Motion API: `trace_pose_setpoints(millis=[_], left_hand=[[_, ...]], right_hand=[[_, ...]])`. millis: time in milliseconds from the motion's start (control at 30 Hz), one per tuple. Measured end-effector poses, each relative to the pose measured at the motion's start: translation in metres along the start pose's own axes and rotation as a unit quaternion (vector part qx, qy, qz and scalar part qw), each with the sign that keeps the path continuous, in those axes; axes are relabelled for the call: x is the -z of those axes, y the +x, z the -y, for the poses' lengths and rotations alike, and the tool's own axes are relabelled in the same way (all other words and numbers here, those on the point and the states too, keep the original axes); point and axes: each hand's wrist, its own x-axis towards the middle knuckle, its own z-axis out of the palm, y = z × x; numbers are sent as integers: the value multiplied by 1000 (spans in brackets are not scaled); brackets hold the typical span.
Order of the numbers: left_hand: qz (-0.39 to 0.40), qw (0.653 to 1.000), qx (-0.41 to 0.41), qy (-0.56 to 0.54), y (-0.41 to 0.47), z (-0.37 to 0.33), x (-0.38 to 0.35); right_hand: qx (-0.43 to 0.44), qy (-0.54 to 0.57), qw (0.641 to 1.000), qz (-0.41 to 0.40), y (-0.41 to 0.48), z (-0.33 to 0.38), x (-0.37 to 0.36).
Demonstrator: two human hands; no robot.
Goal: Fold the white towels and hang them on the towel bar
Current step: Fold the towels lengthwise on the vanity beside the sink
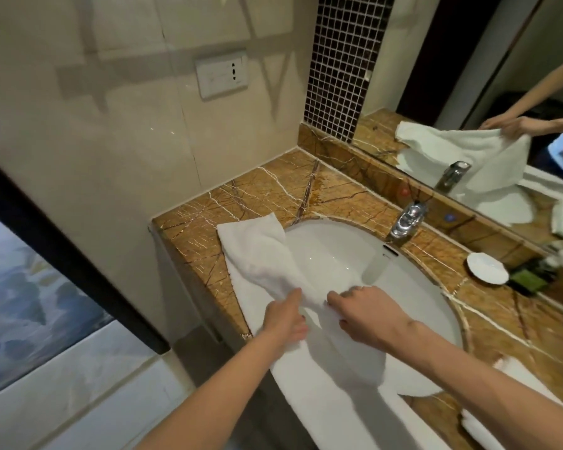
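Nearest, one spare towel (527,381) lies on the marble table (501,319), at right. The left hand (286,323) and right hand (368,316) clench their fingers (345,295) on one white towel (257,254) draped across the single sink (332,254) and the table's left side. Beyond stand one faucet (407,219) and one white dish (487,267).

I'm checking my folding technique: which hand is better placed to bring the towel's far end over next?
Probably the left hand. It grips the white towel on the side where the far end lies, on the counter left of the sink; the right hand would cross over.
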Motion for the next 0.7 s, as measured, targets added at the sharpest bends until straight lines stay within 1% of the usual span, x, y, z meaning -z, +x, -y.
trace_pose_setpoints(millis=[33, 100, 200, 300, 367, 400, 500, 600, 700], left_hand=[[44, 995, 50, -69, -5, 1, -1], [106, 980, 102, -136, -12, 5, -2], [155, 963, 105, -192, -20, 10, -6], [144, 959, 96, -226, -26, 14, -8], [131, 952, 91, -263, -26, 17, -7], [129, 947, 89, -281, -26, 19, -6], [108, 945, 76, -298, -27, 25, -5], [82, 948, 65, -301, -28, 27, -5], [66, 950, 65, -298, -29, 26, -4]], right_hand=[[3, -6, 1000, 3, -3, 7, 3], [17, -19, 1000, 0, -8, 21, 4], [20, -30, 999, -13, -15, 40, 1], [13, -25, 999, -20, -23, 60, -3], [10, -37, 999, -9, -32, 68, 0], [2, -36, 999, -23, -38, 69, 1], [-21, 47, 998, -29, -50, 62, -17], [-49, 73, 996, -22, -53, 41, -37], [-47, 130, 990, 44, -52, 14, -49]])
